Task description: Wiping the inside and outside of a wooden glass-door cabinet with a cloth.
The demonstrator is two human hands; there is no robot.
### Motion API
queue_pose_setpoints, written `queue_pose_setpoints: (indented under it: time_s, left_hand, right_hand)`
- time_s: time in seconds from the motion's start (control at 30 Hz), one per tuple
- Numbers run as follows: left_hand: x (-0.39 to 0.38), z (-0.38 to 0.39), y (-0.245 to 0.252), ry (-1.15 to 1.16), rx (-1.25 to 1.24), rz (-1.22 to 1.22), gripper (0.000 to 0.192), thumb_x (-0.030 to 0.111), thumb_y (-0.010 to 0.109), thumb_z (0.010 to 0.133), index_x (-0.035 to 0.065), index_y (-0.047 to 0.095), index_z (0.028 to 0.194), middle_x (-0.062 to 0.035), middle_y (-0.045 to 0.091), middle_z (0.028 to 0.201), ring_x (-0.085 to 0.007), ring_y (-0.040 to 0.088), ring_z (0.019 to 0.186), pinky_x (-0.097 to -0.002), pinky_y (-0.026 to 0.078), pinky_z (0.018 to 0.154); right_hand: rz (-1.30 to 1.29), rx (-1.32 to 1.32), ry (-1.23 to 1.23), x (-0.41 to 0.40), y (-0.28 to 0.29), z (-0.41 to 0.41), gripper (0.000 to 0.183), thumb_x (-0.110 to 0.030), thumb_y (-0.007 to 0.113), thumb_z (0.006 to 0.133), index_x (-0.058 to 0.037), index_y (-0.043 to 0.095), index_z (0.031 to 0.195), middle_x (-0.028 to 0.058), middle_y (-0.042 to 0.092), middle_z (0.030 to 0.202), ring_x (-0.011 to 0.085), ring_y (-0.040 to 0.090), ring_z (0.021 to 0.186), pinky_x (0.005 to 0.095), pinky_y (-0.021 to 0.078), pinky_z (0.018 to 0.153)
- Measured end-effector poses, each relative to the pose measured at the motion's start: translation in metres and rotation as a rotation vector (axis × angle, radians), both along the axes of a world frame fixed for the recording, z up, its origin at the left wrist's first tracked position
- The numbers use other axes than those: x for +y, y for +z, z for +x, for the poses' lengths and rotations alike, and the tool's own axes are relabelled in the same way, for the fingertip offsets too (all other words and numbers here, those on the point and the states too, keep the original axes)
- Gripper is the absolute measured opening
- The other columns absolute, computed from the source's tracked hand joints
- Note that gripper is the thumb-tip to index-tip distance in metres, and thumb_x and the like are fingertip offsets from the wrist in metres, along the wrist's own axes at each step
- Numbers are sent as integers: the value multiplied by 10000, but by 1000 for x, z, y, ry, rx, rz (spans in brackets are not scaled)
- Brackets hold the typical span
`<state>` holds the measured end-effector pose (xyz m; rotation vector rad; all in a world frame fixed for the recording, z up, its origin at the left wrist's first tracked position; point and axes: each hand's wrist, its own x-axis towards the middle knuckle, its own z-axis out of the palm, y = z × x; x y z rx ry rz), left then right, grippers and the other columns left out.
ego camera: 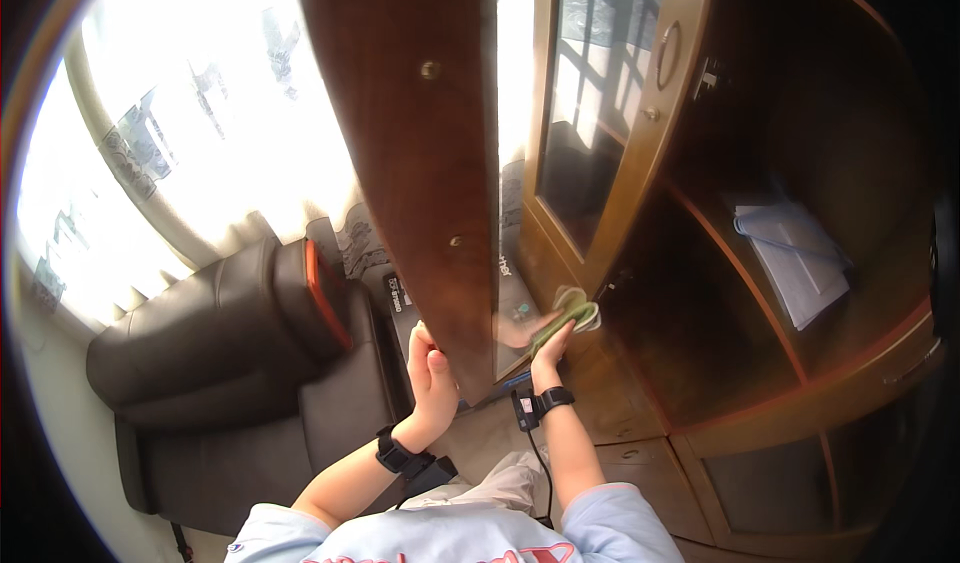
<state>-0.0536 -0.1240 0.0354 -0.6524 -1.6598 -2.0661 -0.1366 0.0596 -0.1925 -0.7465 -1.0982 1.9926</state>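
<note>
A dark brown wooden cabinet door [442, 158] stands swung out in front of me, seen nearly along its edge. My left hand [433, 387] holds its lower left side, fingers partly hidden and thumb raised. On the other side, my right hand [551, 349] grips a folded green cloth [566, 321] with pale edges, slightly blurred. The cloth is close to the door's glass face, where a reflection of a hand shows; whether they touch I cannot tell. Both wrists wear black straps with small devices, and a cable hangs from the right one.
A second glazed door [600, 128] with a curved handle stands open to the right. Inside the cabinet, papers and a clear folder [799, 263] lie on a shelf. A dark leather sofa [217, 338] sits at left below bright curtains [217, 98]. Printed boxes [517, 285] are behind the door.
</note>
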Motion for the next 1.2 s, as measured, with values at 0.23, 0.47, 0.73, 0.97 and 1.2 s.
queue_pose_setpoints:
  time_s: [0.23, 0.47, 0.73, 0.97, 1.2]
  left_hand:
    - [-2, 5, 5, 28, -57, 19, 393, 460, 381, 898, 69, 411, 923, 21, 431, 833, -58, 387, 749, -193, 326, 681]
    - [1, 7, 4, 70, -61, 43, 374, 443, 374, 909, 72, 390, 864, 20, 403, 823, -77, 367, 750, -216, 319, 701]
    - [-5, 12, 0, -30, 154, -214, 125, 132, 460, 868, 29, 395, 841, -80, 379, 797, -191, 379, 712, -276, 334, 674]
    - [-7, 23, 21, -35, 139, -331, 68, 44, 482, 822, -5, 451, 858, -141, 417, 768, -273, 429, 644, -334, 380, 598]
    - [-6, 11, 13, -63, 158, -325, 87, 64, 477, 831, -6, 427, 846, -142, 404, 772, -268, 426, 625, -331, 381, 574]
  right_hand:
    - [-252, -84, 80, -11, -23, 5, 740, -527, 325, 882, -11, 127, 1375, 116, 97, 1449, 209, 145, 1321, 316, 122, 1064]
    - [-322, 238, 123, -19, 145, 18, 634, -490, 382, 886, -47, 269, 1326, 85, 365, 1286, 191, 396, 1132, 336, 315, 957]
    - [622, 389, 111, -76, 327, 77, 568, -445, 295, 932, 48, 393, 1197, 111, 436, 1196, 190, 418, 1065, 287, 314, 915]
    - [855, 386, 217, -98, 316, 108, 523, -454, 269, 932, 13, 502, 965, 61, 553, 924, 143, 516, 832, 259, 401, 732]
    - [183, 205, 391, -99, 162, 97, 556, -459, 277, 932, 35, 461, 1109, 83, 493, 1113, 150, 475, 1006, 295, 377, 855]
